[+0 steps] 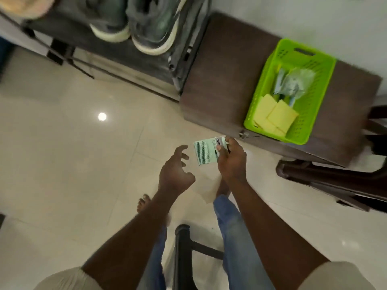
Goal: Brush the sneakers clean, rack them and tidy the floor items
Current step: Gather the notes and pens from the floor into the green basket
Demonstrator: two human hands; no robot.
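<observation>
The floor [73, 147] is pale tile, smooth and very shiny. The basket [319, 97] is bright green plastic with lots of little holes. The surface [226, 70] looks like dark brown wood, dull, not shiny. The sneakers [150, 28] look like grey cloth with pale rubber soles. The card [206, 152] looks like thin, smooth paper. The wrapper [297, 82] in the basket is clear, crinkly plastic. The jeans [236, 237] are faded blue cloth.

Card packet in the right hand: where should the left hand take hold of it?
Pinch the free left end of the card packet, coming from the left. The right hand grips its right end, so the left end sticks out flat toward the open left hand.
</observation>
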